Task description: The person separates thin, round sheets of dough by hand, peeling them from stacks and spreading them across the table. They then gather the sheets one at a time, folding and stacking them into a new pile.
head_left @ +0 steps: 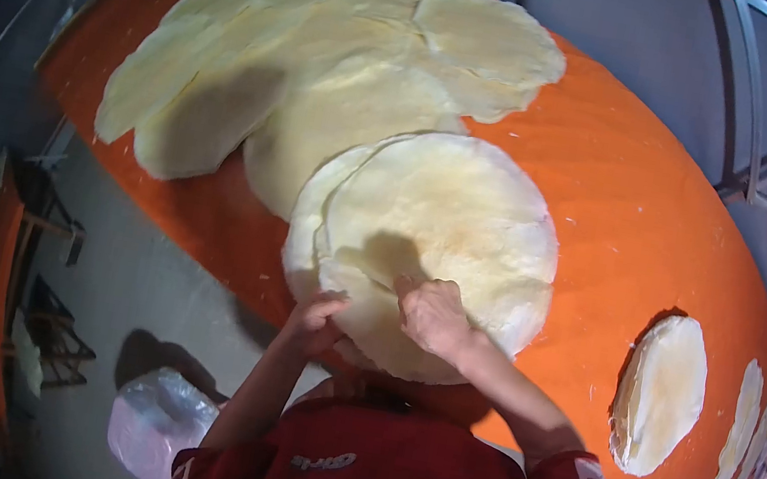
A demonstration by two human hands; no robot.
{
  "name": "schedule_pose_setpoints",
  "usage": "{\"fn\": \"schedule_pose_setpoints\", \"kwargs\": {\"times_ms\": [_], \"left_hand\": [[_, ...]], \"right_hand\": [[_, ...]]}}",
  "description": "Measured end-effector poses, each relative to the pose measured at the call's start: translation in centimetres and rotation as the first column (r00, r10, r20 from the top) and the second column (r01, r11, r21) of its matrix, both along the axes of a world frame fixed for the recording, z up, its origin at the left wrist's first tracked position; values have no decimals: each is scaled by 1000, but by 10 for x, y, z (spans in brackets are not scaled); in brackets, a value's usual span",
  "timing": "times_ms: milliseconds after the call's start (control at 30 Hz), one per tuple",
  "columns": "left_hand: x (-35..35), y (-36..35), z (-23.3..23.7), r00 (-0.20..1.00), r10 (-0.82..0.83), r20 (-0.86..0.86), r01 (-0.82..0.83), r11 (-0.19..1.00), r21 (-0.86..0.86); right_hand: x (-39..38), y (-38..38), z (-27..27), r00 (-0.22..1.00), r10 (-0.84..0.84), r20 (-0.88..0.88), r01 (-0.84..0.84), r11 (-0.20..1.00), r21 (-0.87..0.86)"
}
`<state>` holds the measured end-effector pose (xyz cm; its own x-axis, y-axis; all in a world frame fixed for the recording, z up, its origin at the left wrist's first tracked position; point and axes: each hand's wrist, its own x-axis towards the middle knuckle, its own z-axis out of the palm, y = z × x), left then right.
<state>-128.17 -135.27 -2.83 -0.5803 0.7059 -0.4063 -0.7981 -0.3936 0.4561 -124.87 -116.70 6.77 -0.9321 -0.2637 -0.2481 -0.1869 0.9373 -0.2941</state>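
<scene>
A large round pale sheet [461,202] lies on top of other round sheets on the orange table cover, close to my body. My right hand [434,317] is closed on the sheet near its lower middle, its fingers curled down. At the lower left rim, my left hand [319,322] touches the edge of the sheets, thumb on top and the other fingers partly hidden. Behind them, many overlapping pale round sheets [336,39] spread over the far left of the cover.
On the right of the orange cover [604,256] sits a stack of round sheets [667,397], with more sheets [742,421] beyond. A clear plastic bag [160,425] stands on the floor at lower left. Metal frames [755,109] rise at upper right.
</scene>
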Motion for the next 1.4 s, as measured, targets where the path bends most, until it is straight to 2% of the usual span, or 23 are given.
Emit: {"fn": "schedule_pose_setpoints", "kwargs": {"times_ms": [33,100,133,267,300,333,367,433,467,500,567,633,700,767,900,967,1033,1100,1133,1167,1233,1300,1400], "left_hand": [[-1,-3,-5,1000,24,10,-24,1000,0],[-5,-7,-26,993,-83,-81,106,936,334],[-5,-9,-29,998,-20,-53,29,986,163],[2,0,35,985,128,-120,-119,989,82],[2,-7,29,985,132,-113,-123,989,84],[2,-14,20,902,155,-404,-281,919,-275],[3,-23,14,762,41,-647,-489,692,-532],[-1,-41,12,785,-19,-620,-474,626,-620],[-3,-47,12,805,-80,-587,-454,555,-697],[-5,-49,9,808,-81,-584,-451,554,-700],[-14,-49,-2,913,-56,-405,-210,785,-583],[-15,-46,-10,911,69,-407,-311,763,-567],[-10,-42,-11,899,186,-396,-398,725,-562],[-8,-38,-9,647,136,-751,-701,493,-515],[-39,-47,-20,813,-13,-582,-443,634,-633],[-42,-46,-5,753,-76,-653,-535,506,-676],[-39,-45,-1,643,-108,-759,-618,512,-597],[-34,-43,11,326,-408,-853,-838,292,-460],[-33,-42,10,320,-415,-852,-837,298,-460],[-33,-40,9,471,-328,-819,-748,342,-568],[-38,-34,13,608,-247,-755,-647,398,-651],[-44,-24,23,919,334,-209,-390,850,-356],[-47,-10,35,923,334,-193,-364,919,-151]], "right_hand": [[4,-10,-8,1000,24,10,-24,1000,0],[22,-37,-25,920,-33,-390,15,999,-50],[28,-45,-32,907,6,-422,-70,988,-137],[41,-41,-61,738,-14,-674,21,1000,3],[37,-27,-53,743,-9,-670,18,1000,6],[28,-12,-39,945,-254,-205,211,955,-208],[21,-1,-25,864,-369,342,470,835,-285],[11,7,14,873,-421,-247,270,839,-473],[8,4,24,827,-328,-456,141,907,-397],[10,-5,27,829,-329,-453,142,906,-398],[12,-34,27,826,-196,-529,49,959,-279],[3,-39,-24,856,-161,-492,35,966,-256],[-8,-34,-59,970,-138,-201,86,965,-247],[-21,-29,-39,977,-159,-141,119,959,-258],[-20,-31,-34,971,-152,-184,105,965,-241],[-16,-36,-49,961,-128,-245,72,972,-223],[-12,-46,-52,966,-88,-244,55,988,-141],[-13,-57,-52,987,-37,-157,31,999,-37],[-13,-61,-54,989,-13,-150,7,999,-37],[-13,-64,-56,989,13,-145,-18,999,-35],[-11,-71,-58,925,-47,-377,-4,991,-134],[-7,-77,-52,851,-186,-490,32,952,-305],[-4,-78,-41,855,-269,-444,122,935,-332]]}}
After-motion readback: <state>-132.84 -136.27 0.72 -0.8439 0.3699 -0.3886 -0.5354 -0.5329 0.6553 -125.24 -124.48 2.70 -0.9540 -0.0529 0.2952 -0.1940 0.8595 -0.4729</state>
